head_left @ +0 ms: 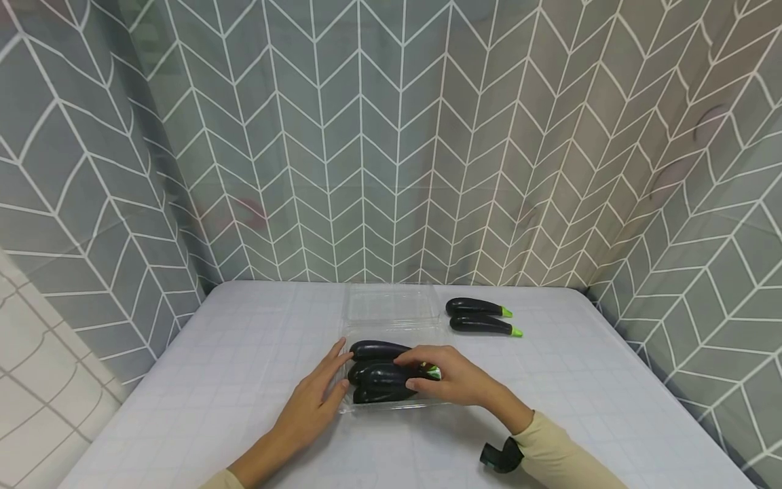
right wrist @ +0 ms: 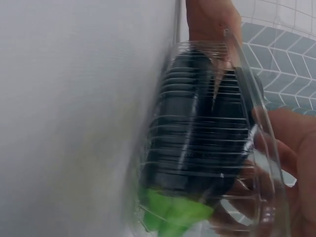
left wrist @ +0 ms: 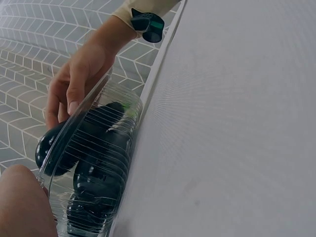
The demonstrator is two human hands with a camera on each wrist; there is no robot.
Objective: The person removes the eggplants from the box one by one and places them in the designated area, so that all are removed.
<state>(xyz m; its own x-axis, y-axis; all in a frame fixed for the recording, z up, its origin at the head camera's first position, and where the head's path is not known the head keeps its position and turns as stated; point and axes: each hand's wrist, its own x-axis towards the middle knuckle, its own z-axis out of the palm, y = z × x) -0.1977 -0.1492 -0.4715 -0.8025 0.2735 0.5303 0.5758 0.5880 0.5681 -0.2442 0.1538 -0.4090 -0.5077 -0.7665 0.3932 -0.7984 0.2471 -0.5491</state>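
Several dark eggplants lie in a clear plastic clamshell box [left wrist: 129,106], their glossy bodies pointing left and green stems right. My right hand [head_left: 455,375] grips the uppermost eggplant [head_left: 381,374] near its stem end, with fingers on the far side and the thumb on the near side. In the left wrist view, this eggplant rises above the box rim. My left hand [head_left: 311,406] is at the left end of the box, fingers extended along its edge and thumb near the front corner. Ribbed plastic partly veils a lower eggplant [right wrist: 173,133] in the right wrist view.
The box's transparent lid [head_left: 391,303] lies folded back behind it. Two more eggplants, one farther [head_left: 473,307] and one nearer [head_left: 479,324], lie on the white table [head_left: 201,380] to the right. A patterned grey curtain [head_left: 397,136] surrounds the table's back and sides.
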